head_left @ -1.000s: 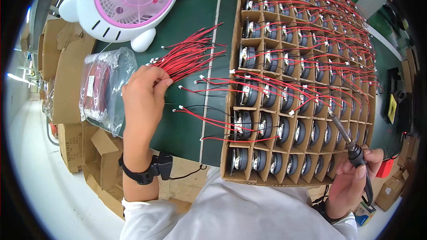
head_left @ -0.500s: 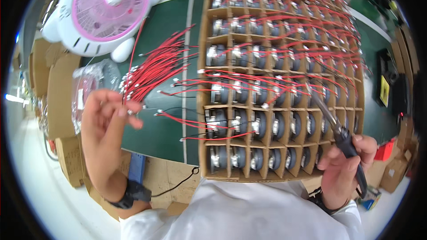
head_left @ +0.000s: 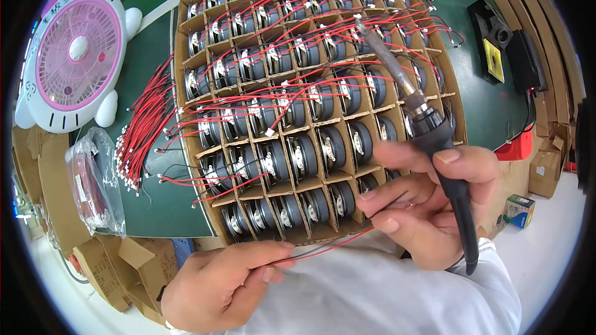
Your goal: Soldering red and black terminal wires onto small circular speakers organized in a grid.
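Observation:
My left hand (head_left: pixel 214 285) is closed, pinching a thin red and black wire pair (head_left: pixel 332 246) in front of the box's near edge. The wires stretch across to my right hand (head_left: pixel 434 208), whose thumb and fingertips pinch their other end. That same hand also grips a soldering iron (head_left: pixel 429 125) by its black handle, its metal tip slanting up and left over the carton. Below the tip, the divided cardboard box (head_left: pixel 323 233) holds rows of small round speakers (head_left: pixel 303 156), one to a cell. Red and black leads lie over the farther rows.
A bundle of red wires (head_left: pixel 146 125) lies on the green table (head_left: pixel 162 177), left of the box. Beyond it are a white and pink fan (head_left: pixel 77 49) and a clear plastic bag (head_left: pixel 93 180). A black soldering stand (head_left: pixel 490 31) with a yellow sponge occupies the right side.
My left hand has come from beside the wire bundle to the box's near edge with a wire pair. My right hand has moved inward and now pinches the wires too. The view has shifted.

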`<act>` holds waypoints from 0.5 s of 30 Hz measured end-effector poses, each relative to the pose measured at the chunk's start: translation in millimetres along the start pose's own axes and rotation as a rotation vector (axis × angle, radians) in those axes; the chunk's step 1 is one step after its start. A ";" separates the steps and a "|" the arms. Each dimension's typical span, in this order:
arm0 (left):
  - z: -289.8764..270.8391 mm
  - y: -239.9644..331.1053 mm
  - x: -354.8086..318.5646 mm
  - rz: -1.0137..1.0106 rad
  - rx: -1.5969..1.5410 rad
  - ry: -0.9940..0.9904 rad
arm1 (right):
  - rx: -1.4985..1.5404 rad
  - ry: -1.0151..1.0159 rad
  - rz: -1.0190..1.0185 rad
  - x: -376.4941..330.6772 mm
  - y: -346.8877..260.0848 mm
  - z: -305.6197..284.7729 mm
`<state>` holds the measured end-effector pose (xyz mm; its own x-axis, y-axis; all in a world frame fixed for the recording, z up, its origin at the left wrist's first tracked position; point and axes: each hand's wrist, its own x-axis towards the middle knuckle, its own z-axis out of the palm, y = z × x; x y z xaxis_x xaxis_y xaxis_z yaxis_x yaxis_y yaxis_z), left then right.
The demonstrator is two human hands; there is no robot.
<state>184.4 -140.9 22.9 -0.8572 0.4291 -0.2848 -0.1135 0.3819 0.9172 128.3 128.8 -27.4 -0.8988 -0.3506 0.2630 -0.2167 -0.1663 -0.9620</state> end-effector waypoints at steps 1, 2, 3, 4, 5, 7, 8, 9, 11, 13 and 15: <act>-0.7 1.8 4.8 0.027 0.027 -0.011 | -0.043 -0.018 -0.023 1.2 0.4 -1.4; 0.3 3.6 10.1 0.055 0.053 -0.022 | -0.095 -0.016 -0.056 2.1 1.2 -1.1; 2.4 5.2 15.4 0.084 0.078 -0.034 | -0.097 -0.045 -0.060 3.7 1.4 -2.1; 8.1 6.1 21.2 0.070 -0.018 -0.002 | -0.105 -0.052 -0.073 5.0 2.9 0.1; 16.5 6.3 27.1 0.054 -0.115 0.032 | -0.112 -0.079 -0.072 6.6 2.6 0.7; 25.3 7.1 35.9 -0.010 -0.284 0.098 | -0.101 -0.147 -0.063 9.4 2.3 2.4; 26.8 6.9 39.5 -0.060 -0.356 0.130 | -0.081 -0.156 -0.072 11.0 3.8 3.8; 27.5 7.8 40.9 -0.111 -0.426 0.163 | -0.055 -0.174 -0.050 11.8 3.3 4.4; 24.3 7.8 43.3 0.006 -0.289 0.181 | -0.054 -0.151 -0.055 12.5 2.5 4.7; 22.7 11.7 39.7 -0.075 -0.317 0.263 | -0.070 -0.157 -0.033 12.7 0.7 1.5; 24.2 10.9 39.3 -0.065 -0.242 0.296 | -0.073 -0.161 -0.028 13.4 2.0 -0.9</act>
<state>161.7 -100.0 15.0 -0.9482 0.1418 -0.2841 -0.2573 0.1809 0.9492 115.5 124.6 -25.8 -0.8206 -0.4910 0.2925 -0.2731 -0.1128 -0.9554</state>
